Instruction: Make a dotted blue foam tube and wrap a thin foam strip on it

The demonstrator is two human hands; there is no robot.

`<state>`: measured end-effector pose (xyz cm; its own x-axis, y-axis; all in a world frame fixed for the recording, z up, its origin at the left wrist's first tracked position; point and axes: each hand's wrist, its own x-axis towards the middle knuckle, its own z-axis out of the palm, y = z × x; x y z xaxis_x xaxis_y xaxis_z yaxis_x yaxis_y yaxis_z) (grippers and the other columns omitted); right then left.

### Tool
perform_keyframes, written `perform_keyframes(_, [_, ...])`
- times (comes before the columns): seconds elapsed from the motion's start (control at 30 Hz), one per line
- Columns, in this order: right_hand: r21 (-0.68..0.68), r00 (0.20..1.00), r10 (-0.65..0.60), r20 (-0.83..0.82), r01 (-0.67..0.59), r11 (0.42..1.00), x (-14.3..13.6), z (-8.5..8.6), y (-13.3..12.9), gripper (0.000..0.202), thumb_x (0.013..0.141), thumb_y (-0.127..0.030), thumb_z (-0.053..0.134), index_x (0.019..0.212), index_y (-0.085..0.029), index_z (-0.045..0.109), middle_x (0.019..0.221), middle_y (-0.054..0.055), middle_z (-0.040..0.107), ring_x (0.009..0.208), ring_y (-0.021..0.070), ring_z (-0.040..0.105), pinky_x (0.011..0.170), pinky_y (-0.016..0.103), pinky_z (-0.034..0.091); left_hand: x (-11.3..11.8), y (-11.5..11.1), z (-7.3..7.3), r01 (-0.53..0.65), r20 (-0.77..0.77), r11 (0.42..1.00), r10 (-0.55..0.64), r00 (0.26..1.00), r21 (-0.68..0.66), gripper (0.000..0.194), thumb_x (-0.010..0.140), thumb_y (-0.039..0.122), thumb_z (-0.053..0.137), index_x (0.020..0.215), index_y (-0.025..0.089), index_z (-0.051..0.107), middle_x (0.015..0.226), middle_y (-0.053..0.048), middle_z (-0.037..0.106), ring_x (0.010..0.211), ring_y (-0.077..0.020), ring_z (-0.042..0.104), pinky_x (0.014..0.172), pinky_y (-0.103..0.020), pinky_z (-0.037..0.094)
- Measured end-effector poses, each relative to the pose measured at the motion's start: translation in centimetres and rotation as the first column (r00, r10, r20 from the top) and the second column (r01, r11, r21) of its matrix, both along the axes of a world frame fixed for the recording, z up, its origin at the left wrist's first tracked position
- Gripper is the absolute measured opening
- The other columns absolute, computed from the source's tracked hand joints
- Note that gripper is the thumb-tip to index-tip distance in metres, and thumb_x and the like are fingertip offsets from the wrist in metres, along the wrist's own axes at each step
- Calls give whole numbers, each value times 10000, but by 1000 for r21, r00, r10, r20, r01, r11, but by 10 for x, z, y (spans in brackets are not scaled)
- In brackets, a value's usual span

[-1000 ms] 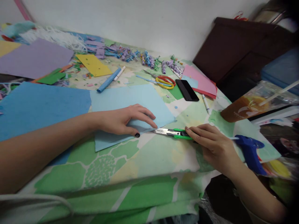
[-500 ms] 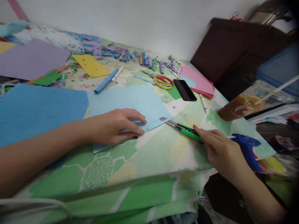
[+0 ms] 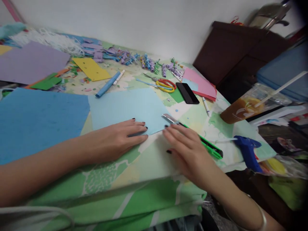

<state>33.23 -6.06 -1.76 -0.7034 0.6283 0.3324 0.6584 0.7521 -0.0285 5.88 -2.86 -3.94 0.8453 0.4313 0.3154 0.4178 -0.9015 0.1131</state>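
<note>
A light blue sheet of paper [image 3: 125,106] lies on the tabletop in front of me. My left hand [image 3: 125,138] rests flat on its near edge, fingers stretched out and holding nothing. At the sheet's right corner, my right hand [image 3: 187,149] has its fingers extended toward the paper edge, the thumb apart. A green utility knife [image 3: 211,148] lies partly behind that hand, its metal blade [image 3: 169,118] out over the corner of the sheet. The right fingers are not wrapped round the knife. Part of its handle is hidden by the hand.
Beyond the sheet are scissors [image 3: 166,85], a phone [image 3: 187,93] and a rolled blue paper [image 3: 107,84]. A darker blue sheet [image 3: 43,118] lies left. To the right stand an iced drink cup [image 3: 237,110] and a blue glue gun [image 3: 249,152]. Paper curls [image 3: 148,62] line the wall.
My right hand has let go of the utility knife and moved left to the paper's edge. The knife now lies beside it. My left hand has flattened on the sheet.
</note>
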Motion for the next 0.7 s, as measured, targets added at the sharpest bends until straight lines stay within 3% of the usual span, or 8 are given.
perform_keyframes(0.07, [-109, 996, 82, 34, -78, 991, -16, -3, 0, 454, 944, -177, 418, 1397, -159, 430, 1408, 107, 505, 1351, 280, 378, 1058, 495, 358, -1, -1, -2, -1, 26, 1000, 0, 1000, 15, 362, 934, 125, 370, 1235, 125, 571, 1225, -221, 603, 1190, -332, 550, 994, -544, 442])
perform_keyframes(0.17, [-185, 996, 84, 41, -75, 980, -26, -8, 2, 426, 974, -232, 366, 1378, -133, 456, 1426, 95, 487, 1357, 267, 370, 1071, 484, 336, -1, -5, -2, -23, 27, 1000, 23, 999, 11, 373, 922, 118, 381, 1253, 137, 553, 1244, -213, 592, 1184, -317, 546, 997, -522, 435])
perform_keyframes(0.43, [-213, 998, 38, 52, -26, 977, -26, -8, 2, 421, 994, -293, 326, 1368, -158, 464, 1434, 66, 482, 1358, 239, 363, 1081, 461, 265, -8, -14, -5, -107, -77, 994, 106, 991, -8, 436, 897, 94, 402, 1313, 177, 504, 1297, -174, 571, 1248, -321, 486, 1042, -521, 365])
perform_keyframes(0.7, [-226, 999, 24, 47, -12, 974, -27, -8, 1, 407, 998, -298, 321, 1355, -175, 476, 1430, 48, 488, 1359, 232, 357, 1070, 451, 255, -18, -35, 16, -203, -210, 977, 184, 960, -72, 552, 882, 25, 319, 1364, 234, 489, 1403, -82, 518, 1327, -254, 437, 1095, -438, 349])
